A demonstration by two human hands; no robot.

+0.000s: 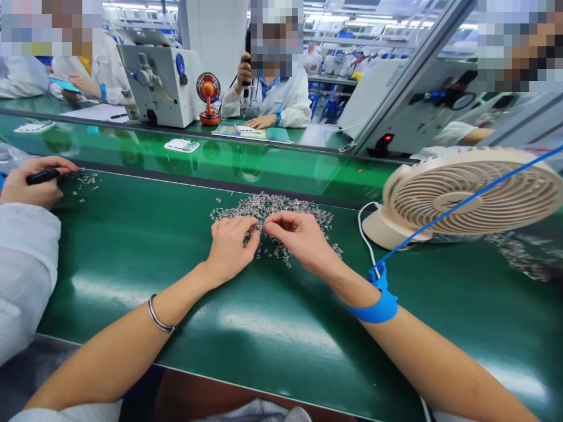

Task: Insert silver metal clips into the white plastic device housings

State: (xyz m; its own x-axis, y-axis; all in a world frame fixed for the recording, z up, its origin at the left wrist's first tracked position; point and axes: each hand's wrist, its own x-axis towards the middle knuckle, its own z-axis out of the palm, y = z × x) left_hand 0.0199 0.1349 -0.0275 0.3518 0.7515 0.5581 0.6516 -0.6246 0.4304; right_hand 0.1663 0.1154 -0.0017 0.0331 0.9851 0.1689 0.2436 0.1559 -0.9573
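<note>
Green matting (272, 328) is spread across the workbench, glossy under the factory lights, and a heap of small silvery metal parts (281, 208) is seen lying on it just ahead of the person. The parts are tiny, thin and bright, piled loosely at the centre and scattered thinly at the edges; their exact shape cannot be made out.

Both forearms are stretched forward over the mat and both hands are brought together at the near edge of the heap. The left hand (229, 246) is laid knuckles-up, fingers curled down into the parts, a thin metal bangle (157, 316) worn at the wrist. The right hand (299, 237) is angled inward, thumb and forefinger pinched together right beside the left fingertips. Whether a part is actually held in either pinch cannot be told, so small are the pieces.

A blue wrist strap (378, 302) is worn on the right wrist, its blue cord (466, 202) drawn up across a beige desk fan (466, 196) standing to the right. At the far left, a co-worker's hand (30, 181) is closed around a black pen (43, 176).
</note>
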